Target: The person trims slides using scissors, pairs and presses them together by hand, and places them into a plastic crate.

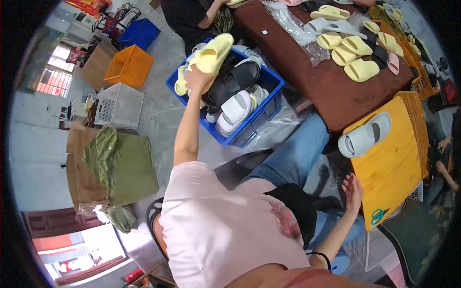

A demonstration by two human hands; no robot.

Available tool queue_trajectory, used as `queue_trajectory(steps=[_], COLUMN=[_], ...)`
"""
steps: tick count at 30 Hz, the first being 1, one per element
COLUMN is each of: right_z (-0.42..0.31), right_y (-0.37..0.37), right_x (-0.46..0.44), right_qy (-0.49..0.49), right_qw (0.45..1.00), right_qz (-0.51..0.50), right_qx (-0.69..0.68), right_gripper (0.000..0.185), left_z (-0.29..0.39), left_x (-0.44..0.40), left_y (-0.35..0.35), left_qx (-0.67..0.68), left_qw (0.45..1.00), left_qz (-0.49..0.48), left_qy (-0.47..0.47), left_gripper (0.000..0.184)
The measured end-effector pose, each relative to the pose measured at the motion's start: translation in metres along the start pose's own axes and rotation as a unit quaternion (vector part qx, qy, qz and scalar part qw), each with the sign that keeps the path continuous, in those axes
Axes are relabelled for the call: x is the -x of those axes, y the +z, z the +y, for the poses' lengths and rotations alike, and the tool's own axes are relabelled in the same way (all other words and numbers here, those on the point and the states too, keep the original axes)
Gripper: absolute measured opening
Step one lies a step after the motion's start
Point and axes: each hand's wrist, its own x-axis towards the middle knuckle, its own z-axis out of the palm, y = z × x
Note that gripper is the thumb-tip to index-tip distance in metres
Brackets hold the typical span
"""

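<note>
My left hand [199,79] is closed on a pale yellow slipper [214,54] over the far left part of a blue crate [249,129]. Black slippers [235,81] and white slippers [235,113] fill the crate, with more yellow ones at its left edge. My right hand [353,189] has its fingers apart and nothing in it, beside the edge of a yellow board [394,163]. On that board lie a grey-white pair of slippers [365,135] and teal scissors [378,216].
A brown-covered table [331,96] holds several slippers and plastic wrap. Another person [187,21] sits beyond the blue crate. On the left stand an orange crate [128,66], a white crate [119,106] and a green-covered stack [132,168].
</note>
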Motion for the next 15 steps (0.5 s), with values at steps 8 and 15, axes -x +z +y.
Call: queue_trajectory(steps=[8,15], right_z=[-0.001,0.007], right_y=[-0.021,-0.033], right_x=[-0.003,-0.006], right_qy=[0.022,0.056], right_qw=[0.997,0.993], right_qz=[0.050,0.053], right_qx=[0.047,0.093], right_gripper=[0.040,0.042], left_z=[0.089,0.120], left_x=[-0.103,-0.144], left_y=[0.083,0.179], left_qx=[0.504,0.281], left_qw=[0.773,0.931], left_qz=[-0.325,-0.162], left_qy=[-0.206,-0.165], left_gripper=[0.071,0.131])
